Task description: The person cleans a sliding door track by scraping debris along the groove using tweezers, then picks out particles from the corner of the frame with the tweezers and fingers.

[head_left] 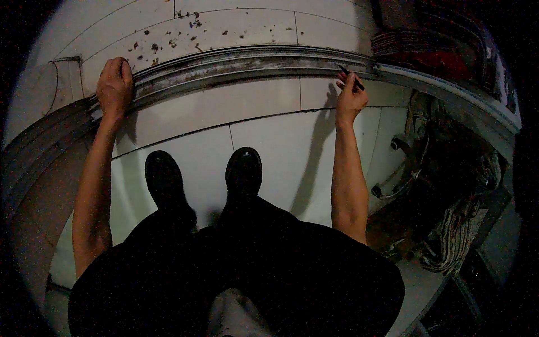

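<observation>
A metal sliding-door track (247,66) curves across the floor in front of me, its grooves stained with dark dirt. My right hand (352,98) is closed around a thin dark stick-like tool (357,83). That tool's tip overlaps the track's right part in this view. At the track's left part, my left hand (114,87) is curled with its fingers pressed together; what they hold, if anything, is hidden. Dark crumbs of debris (193,23) lie scattered over the pale tiles just beyond the track.
My black shoes (243,171) stand on the near tiles (269,135). To the right are a wheeled base with a castor (397,144) and a folded striped bundle (457,238). A dark red item (432,62) lies past the track at upper right.
</observation>
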A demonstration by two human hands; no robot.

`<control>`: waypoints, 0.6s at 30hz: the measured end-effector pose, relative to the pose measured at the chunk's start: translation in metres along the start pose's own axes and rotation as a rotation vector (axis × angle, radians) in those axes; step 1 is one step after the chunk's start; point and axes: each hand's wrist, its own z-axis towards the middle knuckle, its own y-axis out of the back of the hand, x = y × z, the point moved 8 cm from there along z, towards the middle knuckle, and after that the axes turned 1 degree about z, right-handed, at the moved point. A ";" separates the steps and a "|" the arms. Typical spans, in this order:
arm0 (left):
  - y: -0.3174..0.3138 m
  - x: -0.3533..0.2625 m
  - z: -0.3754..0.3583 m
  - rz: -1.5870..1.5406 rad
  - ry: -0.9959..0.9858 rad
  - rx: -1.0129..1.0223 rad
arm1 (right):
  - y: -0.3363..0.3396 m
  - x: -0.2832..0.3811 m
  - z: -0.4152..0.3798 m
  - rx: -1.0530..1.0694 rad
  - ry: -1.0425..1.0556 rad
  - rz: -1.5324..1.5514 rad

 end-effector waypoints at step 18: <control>-0.003 0.002 0.000 0.004 0.006 0.047 | -0.003 0.005 -0.006 0.025 -0.067 -0.010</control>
